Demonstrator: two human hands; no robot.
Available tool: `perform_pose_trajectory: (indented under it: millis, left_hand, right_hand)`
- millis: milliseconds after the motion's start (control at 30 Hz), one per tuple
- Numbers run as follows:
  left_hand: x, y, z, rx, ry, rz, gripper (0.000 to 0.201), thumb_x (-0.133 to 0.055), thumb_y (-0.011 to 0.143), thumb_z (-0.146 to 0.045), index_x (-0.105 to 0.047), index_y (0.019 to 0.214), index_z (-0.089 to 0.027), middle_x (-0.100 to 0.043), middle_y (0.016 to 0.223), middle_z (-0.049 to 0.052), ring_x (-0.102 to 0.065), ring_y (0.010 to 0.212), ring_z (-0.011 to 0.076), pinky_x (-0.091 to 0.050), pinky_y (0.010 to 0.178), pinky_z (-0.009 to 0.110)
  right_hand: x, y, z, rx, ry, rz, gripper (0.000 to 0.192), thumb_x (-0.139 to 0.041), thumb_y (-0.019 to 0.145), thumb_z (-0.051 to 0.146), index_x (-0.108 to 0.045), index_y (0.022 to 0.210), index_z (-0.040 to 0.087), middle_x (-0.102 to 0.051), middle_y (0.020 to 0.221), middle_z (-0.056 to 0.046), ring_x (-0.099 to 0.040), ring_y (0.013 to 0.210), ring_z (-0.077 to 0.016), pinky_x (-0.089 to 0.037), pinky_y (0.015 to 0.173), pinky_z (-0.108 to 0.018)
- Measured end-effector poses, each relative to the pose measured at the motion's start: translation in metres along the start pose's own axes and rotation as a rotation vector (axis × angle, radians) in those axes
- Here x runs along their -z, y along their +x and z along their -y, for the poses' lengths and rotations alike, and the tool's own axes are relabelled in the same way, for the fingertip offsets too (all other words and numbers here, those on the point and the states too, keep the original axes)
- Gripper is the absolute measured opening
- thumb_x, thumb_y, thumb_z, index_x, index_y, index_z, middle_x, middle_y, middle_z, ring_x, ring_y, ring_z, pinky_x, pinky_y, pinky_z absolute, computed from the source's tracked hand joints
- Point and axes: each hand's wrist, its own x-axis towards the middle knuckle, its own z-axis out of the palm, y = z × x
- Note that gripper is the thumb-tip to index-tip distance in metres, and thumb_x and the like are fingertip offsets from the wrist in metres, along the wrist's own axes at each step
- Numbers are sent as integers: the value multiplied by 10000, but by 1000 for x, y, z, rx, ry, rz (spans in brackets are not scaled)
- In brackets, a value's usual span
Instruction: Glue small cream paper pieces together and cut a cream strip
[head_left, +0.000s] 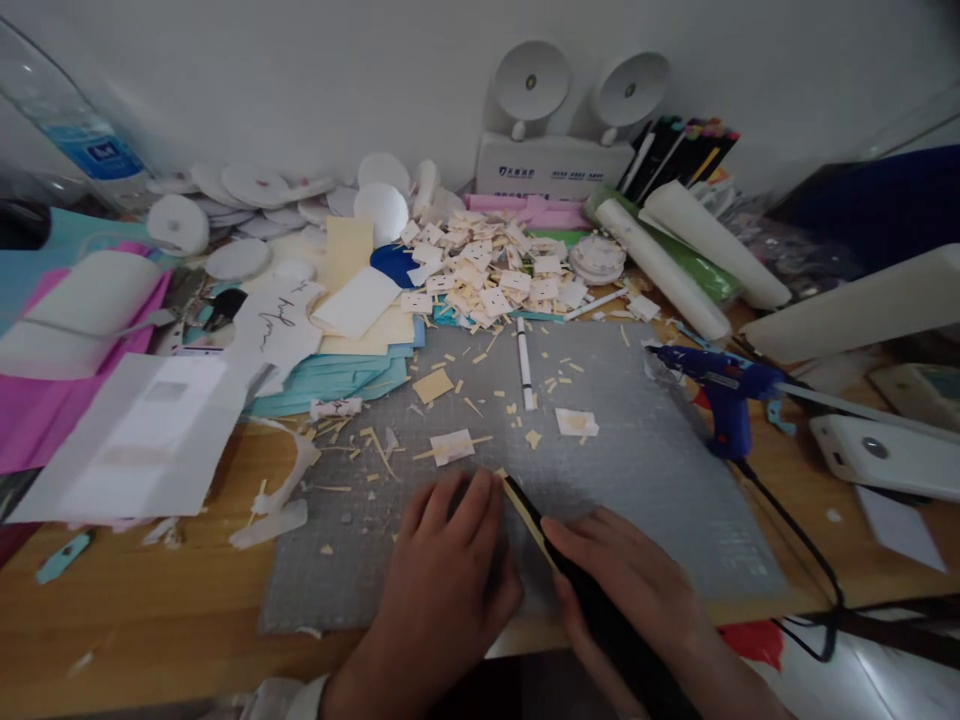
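- Wooden desk (150,610) against a pale wall carries a grey cutting mat (637,470), and both your hands sit at the mat's near edge.
- Your left hand (442,580) lies flat, palm down, fingers spread and pressed on the mat; whatever is under it is hidden, so you cannot tell if it pins anything.
- Your right hand (637,590) is curled closed around a black craft knife (570,570), whose yellowish tip slants up and left to end just beside your left fingertips.
- Just beyond your fingers lie a small pale card piece (451,446), a second one (576,423), thin cut slivers, and a white pen-like stick (525,365) lying lengthwise.
- At the mat's right edge, a blue glue gun (724,385) stands on the mat, its black cord trailing toward the near right.
- At the mat's far edge sits a heap of small cut squares (487,270), with white paper discs (247,195) to its left.
- On your left, white sheets (142,440) overlap pink paper (45,410) and light blue paper (330,380).
- Far right, white rolls (675,270) lean near a set of markers (682,150).
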Motion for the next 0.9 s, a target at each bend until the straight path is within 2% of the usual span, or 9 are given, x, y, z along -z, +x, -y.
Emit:
perform_pose_trajectory:
  millis: [267, 433, 567, 633, 767, 900]
  left_hand:
    - [-7, 2, -5, -1, 145, -77, 399, -507, 811, -215, -612, 1187, -134, -646, 1218, 44, -552, 1084, 262, -441, 892, 407]
    - [-4, 2, -7, -18, 182, -76, 393, -504, 821, -227, -615, 1182, -121, -657, 1199, 43, -567, 1072, 261, -456, 876, 403]
    - [-7, 2, -7, -14, 187, -78, 396, -520, 816, -236, -611, 1182, -118, -650, 1209, 51, -564, 1072, 265, -452, 877, 410]
    - [-8, 1, -6, -14, 171, -75, 393, -518, 819, -237, -610, 1179, -108, -643, 1216, 61, -552, 1086, 271, -443, 887, 419]
    - [-5, -1, 0, -46, 72, -50, 412, -493, 850, -240, -568, 1229, -99, -621, 1237, 72, -521, 1115, 273, -404, 935, 433]
    - [4, -6, 8, -57, -43, 14, 416, -484, 877, -260, -529, 1276, -151, -566, 1310, 55, -463, 1181, 261, -350, 988, 431]
  right_hand:
    - [-4, -16, 5, -41, 11, 62, 468, -518, 812, 122, -457, 1271, 183, -638, 942, -51, -615, 874, -201, -550, 740, -360]
    - [-11, -18, 10, -55, -19, 49, 478, -503, 825, 126, -423, 1293, 186, -628, 910, -56, -600, 816, -208, -541, 698, -373]
    - [-13, -14, 21, -133, -46, 33, 438, -493, 823, 140, -442, 1257, 177, -623, 905, -77, -600, 840, -238, -537, 719, -403]
    - [-9, -9, 24, -155, -33, 28, 393, -473, 828, 134, -463, 1218, 179, -621, 882, -77, -604, 832, -233, -541, 706, -390]
    - [10, 10, 17, -52, 49, 3, 293, -459, 823, 117, -515, 1098, 200, -605, 776, -34, -603, 709, -177, -547, 614, -311]
    - [30, 23, 4, 25, 96, 146, 332, -472, 792, 87, -536, 1095, 204, -621, 825, -35, -610, 756, -172, -551, 652, -303]
